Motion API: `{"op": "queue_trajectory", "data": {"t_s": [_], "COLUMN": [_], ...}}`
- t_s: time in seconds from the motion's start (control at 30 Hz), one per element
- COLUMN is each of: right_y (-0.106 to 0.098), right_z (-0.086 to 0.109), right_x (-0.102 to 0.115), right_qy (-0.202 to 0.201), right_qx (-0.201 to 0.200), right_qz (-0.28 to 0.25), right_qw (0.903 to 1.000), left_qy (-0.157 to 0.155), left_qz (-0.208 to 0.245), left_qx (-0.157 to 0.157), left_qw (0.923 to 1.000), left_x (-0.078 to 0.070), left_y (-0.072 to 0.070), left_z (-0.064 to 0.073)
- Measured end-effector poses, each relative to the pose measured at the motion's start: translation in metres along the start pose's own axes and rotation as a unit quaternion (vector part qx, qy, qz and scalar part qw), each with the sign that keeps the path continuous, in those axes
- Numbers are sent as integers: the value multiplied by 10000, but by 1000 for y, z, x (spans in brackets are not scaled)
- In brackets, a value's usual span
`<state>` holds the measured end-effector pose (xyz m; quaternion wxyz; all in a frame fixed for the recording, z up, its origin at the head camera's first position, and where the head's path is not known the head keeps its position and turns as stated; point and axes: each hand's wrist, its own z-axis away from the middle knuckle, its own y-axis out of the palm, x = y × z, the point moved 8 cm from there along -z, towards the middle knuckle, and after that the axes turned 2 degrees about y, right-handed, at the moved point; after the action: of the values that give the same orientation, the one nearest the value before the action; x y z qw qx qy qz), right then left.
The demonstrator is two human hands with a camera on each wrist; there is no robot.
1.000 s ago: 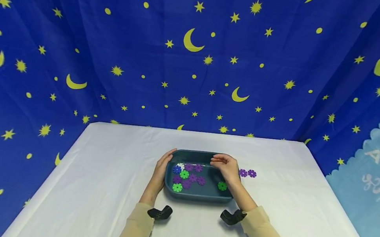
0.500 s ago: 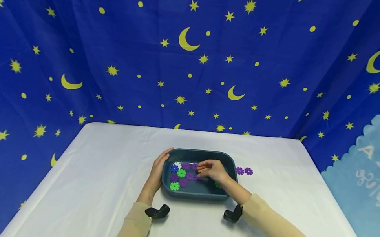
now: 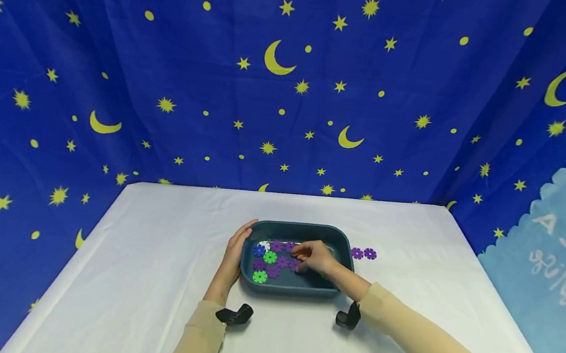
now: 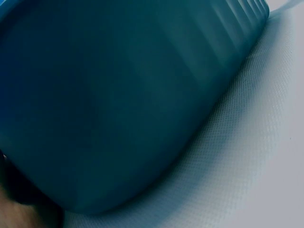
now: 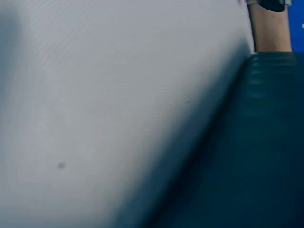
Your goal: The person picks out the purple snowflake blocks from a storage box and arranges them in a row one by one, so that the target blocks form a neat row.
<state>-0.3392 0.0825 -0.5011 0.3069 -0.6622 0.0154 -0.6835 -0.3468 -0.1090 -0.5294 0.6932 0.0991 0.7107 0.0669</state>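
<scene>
Your right hand point(image 3: 314, 257) just slid in from the tray's point(image 3: 290, 291) 2 o'clock end to the purple pieces point(image 3: 273, 271) mid-tray, fingers and thumb spread; can't tell if they're touching. Left hand point(image 3: 235, 253), fingers straight, rests at 9 o'clock, probably steadying things.

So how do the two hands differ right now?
The left hand rests against the outside of the dark teal tub, while the right hand is inside, over the purple notched discs. The left hand's fingers stretch along the wall; the right hand's bend downward, though whether they pinch a disc can't be told. Both come from beige sleeves.
</scene>
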Motion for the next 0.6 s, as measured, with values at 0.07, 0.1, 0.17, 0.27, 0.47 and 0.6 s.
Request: {"op": "queue_trajectory", "data": {"t_s": [0.07, 0.1, 0.17, 0.27, 0.47, 0.6], "right_y": [1, 2, 2, 3, 2, -3], "right_z": [-1, -1, -1, -1, 0, -1], "right_x": [2, 4, 5, 5, 6, 4], "right_qy": [-217, -322, -483, -527, -468, -361], "right_qx": [13, 22, 25, 51, -22, -220], "right_qz": [283, 410, 617, 725, 642, 389], "right_qw": [9994, 9986, 9969, 9960, 9968, 9983], "left_qy": [-18, -22, -39, -22, 47, 33], "left_qz": [18, 24, 36, 29, -27, -37], "left_qx": [8, 19, 30, 30, -31, -14], "left_qw": [10000, 10000, 10000, 10000, 10000, 10000], "left_x": [-1, -1, -1, 0, 0, 0], "left_y": [0, 0, 0, 0, 0, -1], "left_z": [0, 0, 0, 0, 2, 1]}}
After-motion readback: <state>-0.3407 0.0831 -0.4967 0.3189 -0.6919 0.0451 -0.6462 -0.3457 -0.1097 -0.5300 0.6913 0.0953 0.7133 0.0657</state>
